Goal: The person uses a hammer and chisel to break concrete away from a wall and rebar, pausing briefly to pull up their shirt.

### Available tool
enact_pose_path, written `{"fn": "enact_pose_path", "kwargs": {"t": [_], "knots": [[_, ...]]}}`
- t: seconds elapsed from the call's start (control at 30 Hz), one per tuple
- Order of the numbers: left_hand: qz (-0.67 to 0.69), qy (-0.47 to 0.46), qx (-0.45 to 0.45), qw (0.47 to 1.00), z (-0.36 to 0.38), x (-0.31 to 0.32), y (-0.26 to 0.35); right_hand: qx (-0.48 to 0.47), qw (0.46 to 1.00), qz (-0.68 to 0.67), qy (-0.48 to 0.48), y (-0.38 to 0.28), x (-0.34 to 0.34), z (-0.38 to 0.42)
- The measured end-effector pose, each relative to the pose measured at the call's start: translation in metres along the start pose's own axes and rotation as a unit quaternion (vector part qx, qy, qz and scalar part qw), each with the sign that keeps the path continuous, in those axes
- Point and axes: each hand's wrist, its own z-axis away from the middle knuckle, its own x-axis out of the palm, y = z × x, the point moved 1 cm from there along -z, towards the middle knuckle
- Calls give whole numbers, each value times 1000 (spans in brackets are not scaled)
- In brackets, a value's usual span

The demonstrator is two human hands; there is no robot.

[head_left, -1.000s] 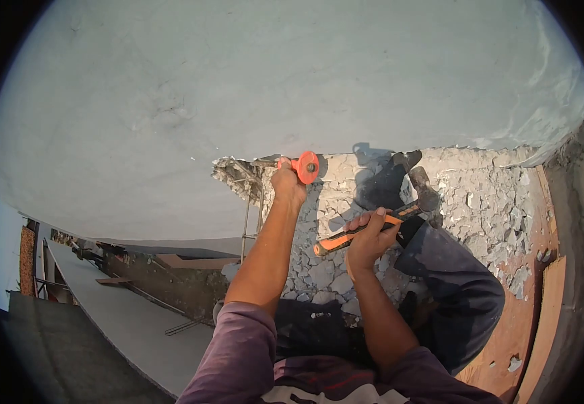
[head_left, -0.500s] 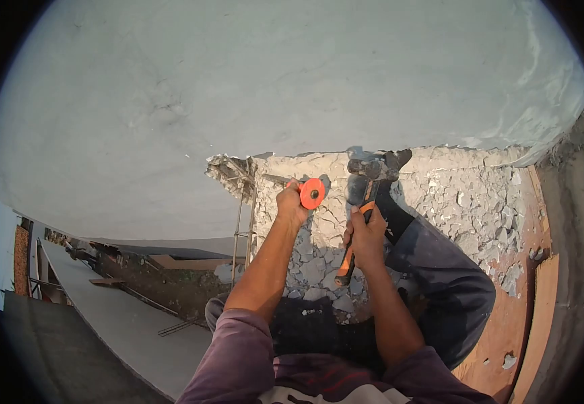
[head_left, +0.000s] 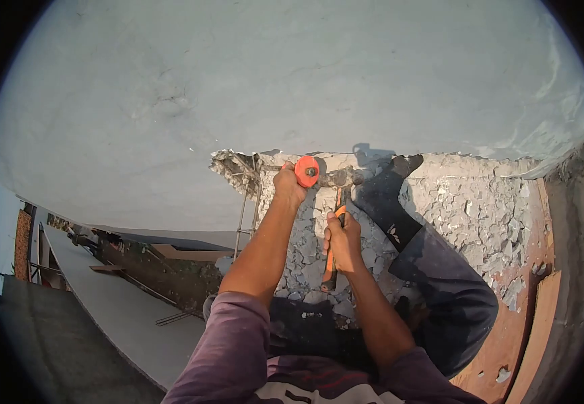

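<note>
My left hand (head_left: 289, 184) is wrapped round a chisel (head_left: 307, 171) with a round red-orange guard at its struck end. The chisel's shaft points left, towards a broken concrete edge (head_left: 236, 166) where bare steel bars stick out. In my right hand (head_left: 346, 241) is a hammer (head_left: 340, 178), gripped partway along its black and orange handle. Its steel head is close to the right side of the guard. Under both hands lies broken concrete rubble (head_left: 308, 252).
A smooth grey slab (head_left: 271, 81) spans the far side. Thin rebar (head_left: 241, 225) runs down beside my left forearm. My dark shoe (head_left: 386, 195) and bent leg are right of the hammer, on the rubble. Wooden boards (head_left: 537, 330) line the right edge; a lower level with debris shows left.
The hammer has swung left, from beside my shoe to close against the chisel's guard. My left hand and the chisel have shifted slightly up and left.
</note>
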Motion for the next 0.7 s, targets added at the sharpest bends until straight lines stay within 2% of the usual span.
{"fn": "enact_pose_path", "kwargs": {"t": [0.07,0.1,0.2,0.23,0.27,0.3,0.33,0.43,0.53,0.63,0.67,0.7], "knots": [[21,12,2,1000,-12,-4,-5,-98,993,-1,68,-10,-10,8],[34,17,4,999,-14,-3,-7,-188,976,-38,105,-18,-12,11],[38,47,0,998,-14,0,-8,-306,903,-188,237,-29,-6,4],[31,52,1,998,-14,0,-8,-296,899,-199,255,-20,5,-2],[24,60,2,998,-12,-3,-9,-190,962,-101,171,-9,14,-5],[29,53,-1,998,-13,-5,-12,-78,994,0,83,-3,22,-6],[35,42,-2,998,-15,-5,-13,34,994,101,-9,1,23,-7],[30,19,-10,999,-19,-5,-9,-23,995,92,-14,-8,-3,-2],[33,29,-18,999,-19,-8,-11,-233,965,-36,118,-34,-6,16],[12,49,-10,999,-14,-6,-7,-321,887,-214,253,-33,4,1],[14,40,-12,999,-14,-5,-3,-214,953,-126,173,-17,12,-6],[14,31,-17,999,-22,-12,-6,-100,990,-33,93,10,21,-10]]}}
